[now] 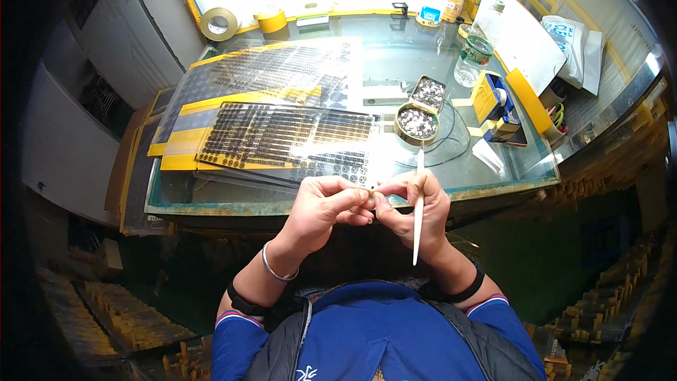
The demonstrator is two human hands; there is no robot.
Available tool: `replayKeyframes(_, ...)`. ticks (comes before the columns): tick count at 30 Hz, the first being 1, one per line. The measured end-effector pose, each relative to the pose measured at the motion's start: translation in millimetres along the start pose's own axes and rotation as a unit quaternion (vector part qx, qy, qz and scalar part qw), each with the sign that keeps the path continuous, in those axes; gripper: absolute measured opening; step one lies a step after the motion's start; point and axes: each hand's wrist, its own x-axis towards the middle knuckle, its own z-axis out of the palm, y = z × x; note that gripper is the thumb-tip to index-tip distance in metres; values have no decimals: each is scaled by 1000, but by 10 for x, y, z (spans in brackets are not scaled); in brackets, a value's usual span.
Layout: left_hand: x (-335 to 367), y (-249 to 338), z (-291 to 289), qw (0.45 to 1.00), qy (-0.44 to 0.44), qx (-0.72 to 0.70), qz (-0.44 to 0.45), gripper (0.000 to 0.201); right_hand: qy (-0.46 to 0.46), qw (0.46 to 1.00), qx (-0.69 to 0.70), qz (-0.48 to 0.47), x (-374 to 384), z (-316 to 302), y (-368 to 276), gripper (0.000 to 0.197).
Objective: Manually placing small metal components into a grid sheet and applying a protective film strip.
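White stick (pixel 418 215) through right hand (pixel 416 215), tiny piece pinched between fingers (pixel 367 201)

Single head-worn fisheye view, looking steeply down from above the glass table (pixel 451 176), close over the near table edge, far edge toward the picture's top, straight lines bowing near the rim

Glass bottle (pixel 474 53), two tape rolls (pixel 218 23), yellow box (pixel 491 95), white bag (pixel 570 41), glass tabletop (pixel 395 63)
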Motion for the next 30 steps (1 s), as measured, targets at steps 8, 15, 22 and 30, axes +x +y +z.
replayKeyframes(8, 27, -24, -10, 992, 37, -73, -93, 18, 87, 932, 238, 260, 36, -123, 17, 38)
replayKeyframes(15, 493, 349, 175, 990, 4, 125, -58, 17, 228, 948, 168, 142, -86, -678, 129, 33)
replayKeyframes(22, 1463, 349, 347, 917, -24, 393, 57, 21, 278, 947, 103, 121, -308, -1041, 90, 31)
replayKeyframes(30, 1719, 312, 482, 772, 32, 626, 107, 22, 343, 935, 4, 89, -502, -1432, 172, 31)
